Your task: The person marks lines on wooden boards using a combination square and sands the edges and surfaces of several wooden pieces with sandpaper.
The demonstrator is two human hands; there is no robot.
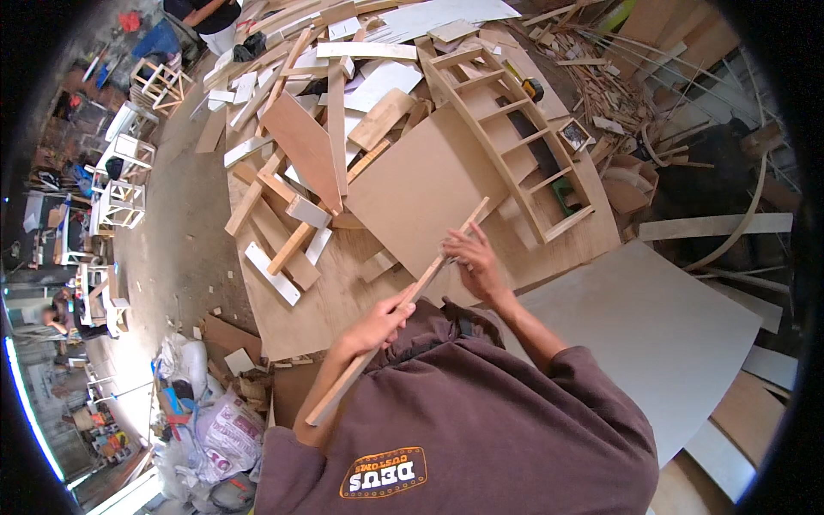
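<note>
A long, narrow wooden strip (425, 279) slants across in front of my body, its near end by my left forearm and its far end over the worktable. My left hand (386, 324) is closed around the strip near its middle. Closer to the far end, my right hand (474, 260) has its fingertips on the strip, gripping it loosely with some fingers raised. Whether a small thing sits under those fingertips, I cannot tell. Beneath the strip's far end lies a large flat brown board (429, 184) on the worktable (326, 330).
A ladder-like wooden frame (515, 129) lies at the table's right, a tape measure (533, 89) beside it. Loose offcuts (296, 219) crowd the left. A large grey sheet (635, 322) is at my right, stuffed sacks (225, 433) at lower left. Another person (206, 19) stands at far left.
</note>
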